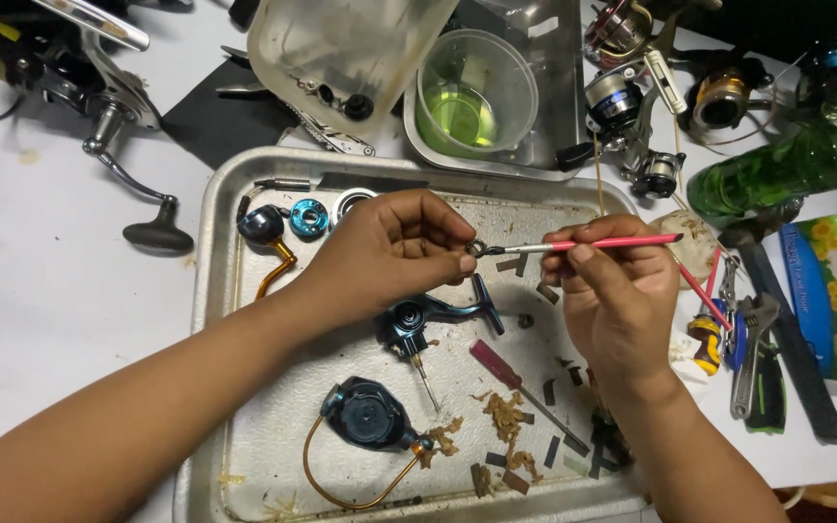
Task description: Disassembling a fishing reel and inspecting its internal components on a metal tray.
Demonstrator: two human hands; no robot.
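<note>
Two hands met over the metal tray [207,291], and that meeting point was where things could have slipped. Your left hand [389,247] was closed, its fingertips pinching a small dark ring-shaped part [476,248] just ahead of them. Your right hand [612,291] was closed around a pink-handled brush [612,242], held like a pen, its bristle end touching that part.

The part was tiny and held only at its edge, so I judged that a firm push from the brush could have flicked it out of your pinch. Below your hands the tray held brown crumbs of old grease [508,416] and dark scraps; a dropped part could have landed among them and picked up grit, or been hard to find.

Just under your left hand lay the dark blue reel body [418,320], and nearer your left forearm a rotor with a copper wire bail [365,416]. A red-handled screwdriver [511,373] lay beside your right wrist; a lowered wrist could have knocked it.

Beyond your hands stood a cup of green liquid [477,92], which a careless reach might have tipped.
</note>
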